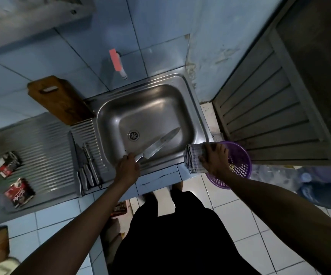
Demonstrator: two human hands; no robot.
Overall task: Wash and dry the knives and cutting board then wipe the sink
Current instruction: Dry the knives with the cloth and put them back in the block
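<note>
My left hand point(128, 167) grips the handle of a large steel knife point(160, 142), whose blade points up and right over the basin of the steel sink point(109, 120). My right hand point(215, 157) grips a folded checked cloth point(193, 158) at the sink's front right corner. Three more knives point(87, 167) lie side by side on the ribbed drainboard to the left of the basin. A brown wooden cutting board point(60, 100) leans against the blue tiled wall at the sink's back left.
A tap with a pink handle point(118, 63) sticks out of the wall above the basin. Two red and black packets point(12, 175) lie on the drainboard's left. A purple basket point(238, 165) stands on the floor right of the sink, beside a slatted door point(263, 116).
</note>
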